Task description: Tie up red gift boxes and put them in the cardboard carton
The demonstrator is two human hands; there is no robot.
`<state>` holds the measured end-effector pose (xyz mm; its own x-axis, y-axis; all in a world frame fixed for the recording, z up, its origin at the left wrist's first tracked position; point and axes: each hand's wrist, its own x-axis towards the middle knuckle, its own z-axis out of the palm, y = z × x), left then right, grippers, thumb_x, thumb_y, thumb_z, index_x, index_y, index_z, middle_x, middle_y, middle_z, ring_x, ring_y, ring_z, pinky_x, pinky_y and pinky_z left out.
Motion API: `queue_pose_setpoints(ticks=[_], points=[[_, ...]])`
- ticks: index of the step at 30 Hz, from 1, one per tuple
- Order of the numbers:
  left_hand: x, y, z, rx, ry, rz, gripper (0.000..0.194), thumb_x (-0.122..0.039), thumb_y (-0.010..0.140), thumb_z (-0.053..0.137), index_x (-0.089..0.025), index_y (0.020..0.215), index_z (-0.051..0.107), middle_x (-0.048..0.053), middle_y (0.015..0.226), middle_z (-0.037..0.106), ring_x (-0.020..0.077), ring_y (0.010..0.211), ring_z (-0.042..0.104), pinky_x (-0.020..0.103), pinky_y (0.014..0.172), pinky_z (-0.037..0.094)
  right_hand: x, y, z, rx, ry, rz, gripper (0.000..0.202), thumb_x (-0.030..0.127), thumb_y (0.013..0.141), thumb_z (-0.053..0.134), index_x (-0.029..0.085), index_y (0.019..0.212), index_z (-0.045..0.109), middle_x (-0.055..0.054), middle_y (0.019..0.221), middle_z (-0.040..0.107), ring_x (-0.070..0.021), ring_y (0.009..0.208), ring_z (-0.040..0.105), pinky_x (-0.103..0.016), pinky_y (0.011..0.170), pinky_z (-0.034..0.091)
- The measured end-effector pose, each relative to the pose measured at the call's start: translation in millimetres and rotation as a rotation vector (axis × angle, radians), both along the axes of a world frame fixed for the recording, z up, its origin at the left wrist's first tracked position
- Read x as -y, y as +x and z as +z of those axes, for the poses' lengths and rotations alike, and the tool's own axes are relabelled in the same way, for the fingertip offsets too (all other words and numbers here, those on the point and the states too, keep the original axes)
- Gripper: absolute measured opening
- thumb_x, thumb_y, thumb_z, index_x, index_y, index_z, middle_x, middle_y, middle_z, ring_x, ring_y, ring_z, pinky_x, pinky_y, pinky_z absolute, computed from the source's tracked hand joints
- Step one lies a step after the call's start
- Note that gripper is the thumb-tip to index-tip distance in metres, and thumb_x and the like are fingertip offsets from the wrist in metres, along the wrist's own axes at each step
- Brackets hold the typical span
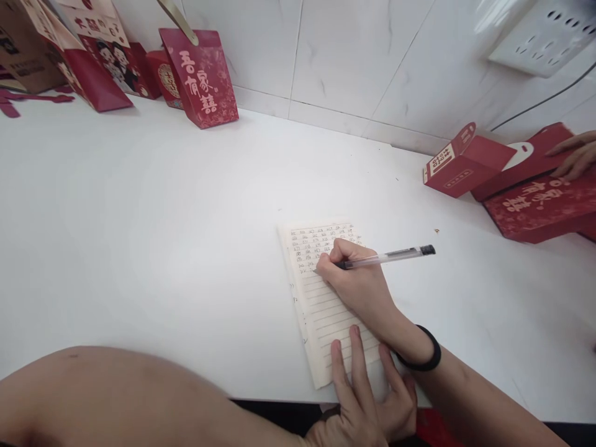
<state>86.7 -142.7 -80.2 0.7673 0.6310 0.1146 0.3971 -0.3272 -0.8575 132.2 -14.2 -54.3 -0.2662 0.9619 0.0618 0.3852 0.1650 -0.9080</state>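
My right hand is closed around a clear gel pen with a black end. The pen's tip touches a lined notepad. Rows of small handwritten numbers fill the upper part of the page, partly covered by my right hand, and blank lines run below them. My left hand lies at the bottom of the notepad with its fingers spread, the fingertips resting on the paper near my right wrist. A black band circles that wrist.
The notepad lies on a white table near its front edge. Red gift boxes stand along the tiled wall at the back left. At the right, another person's hand rests on a red box. A socket panel hangs above.
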Motion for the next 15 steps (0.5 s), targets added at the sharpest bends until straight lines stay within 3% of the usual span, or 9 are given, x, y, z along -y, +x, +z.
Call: queue_pose_setpoints(ticks=[6, 12, 15], points=[[0, 2, -1.4, 0.215, -0.118, -0.018, 0.038, -0.032, 0.093, 0.031, -0.034, 0.131, 0.035, 0.006, 0.133, 0.051, 0.0285, 0.096, 0.065, 0.042, 0.067, 0.061, 0, 1, -1.1, -0.001, -0.023, -0.013, 0.033, 0.020, 0.074, 0.053, 0.020, 0.057, 0.025, 0.006, 0.049, 0.029, -0.0082, 0.048, 0.027, -0.022, 0.044, 0.023], [7, 14, -30.2, 0.489, -0.073, 0.032, 0.043, -0.045, 0.084, 0.053, -0.031, 0.124, 0.043, 0.007, 0.121, 0.061, 0.0322, 0.095, 0.065, 0.047, 0.073, 0.059, 0, 0, -0.2, -0.002, -0.015, -0.009, 0.031, 0.016, 0.070, 0.052, 0.019, 0.055, 0.026, 0.007, 0.049, 0.027, -0.0073, 0.046, 0.026, -0.021, 0.043, 0.021], [10, 20, -43.7, 0.661, -0.055, 0.058, 0.047, -0.045, 0.081, 0.058, -0.030, 0.123, 0.045, 0.008, 0.116, 0.063, 0.0333, 0.097, 0.064, 0.049, 0.076, 0.057, -2, 2, 0.8, -0.130, -0.068, -0.059, 0.030, 0.017, 0.071, 0.054, 0.020, 0.054, 0.029, 0.007, 0.046, 0.034, -0.0068, 0.043, 0.030, -0.020, 0.040, 0.024]])
